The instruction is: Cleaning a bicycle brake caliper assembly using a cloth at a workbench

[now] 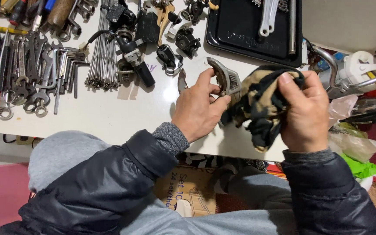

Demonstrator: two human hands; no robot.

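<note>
Dozens of wrenches (pixel 27 69) and hex keys (pixel 68 65) are lying at the far left of the white table (pixel 122 117), with a bundle of spokes (pixel 103 52) just beside them. Toward the middle, the left hand (pixel 196 109) is pinching a curved metal part (pixel 225 78) between thumb and fingers. Touching that part, a tan and black rag (pixel 260 104) is being gripped tightly by the right hand (pixel 305 113). A black tray (pixel 240 30) is sitting behind them.
</note>
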